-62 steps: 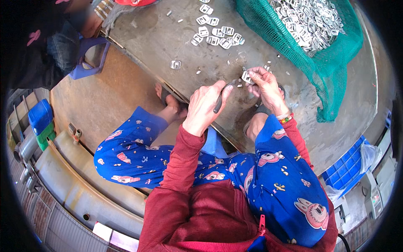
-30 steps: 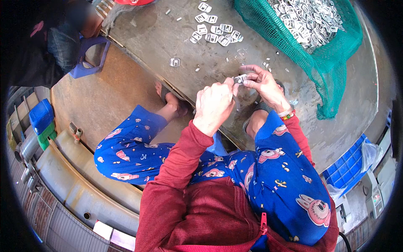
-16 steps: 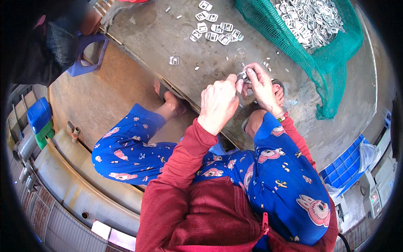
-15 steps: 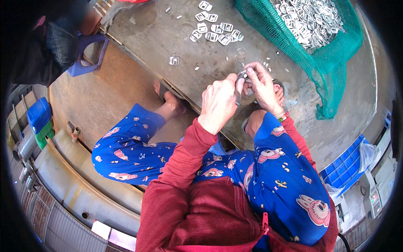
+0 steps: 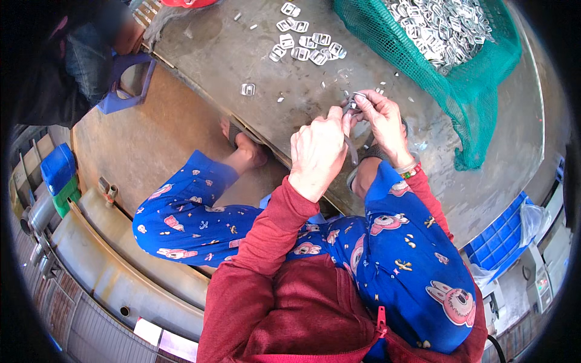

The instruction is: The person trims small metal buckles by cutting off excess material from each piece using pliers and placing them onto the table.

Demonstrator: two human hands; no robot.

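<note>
My left hand (image 5: 318, 150) is closed around grey pliers (image 5: 352, 151); one handle sticks out below the fingers, and the jaws are partly hidden. My right hand (image 5: 385, 124) pinches a small silver metal buckle (image 5: 361, 94) against the jaws, its fingers covering most of the piece. Both hands meet over the near part of the grey metal worktop (image 5: 218, 54). Beyond them lies a loose group of similar metal buckles (image 5: 301, 53), with a single buckle (image 5: 247, 89) apart to the left. Tiny light metal scraps (image 5: 322, 85) are scattered near my fingertips.
A green mesh net (image 5: 475, 103) at the far right holds a heap of metal buckles (image 5: 439, 27). Left of the worktop stands a purple plastic stool (image 5: 145, 78) beside another person (image 5: 85, 66). A blue crate (image 5: 496, 236) is at the right.
The pliers have turned in my left hand, so more of the handle shows below it. My right fingers have shifted slightly around the buckle. The view has moved a little.
</note>
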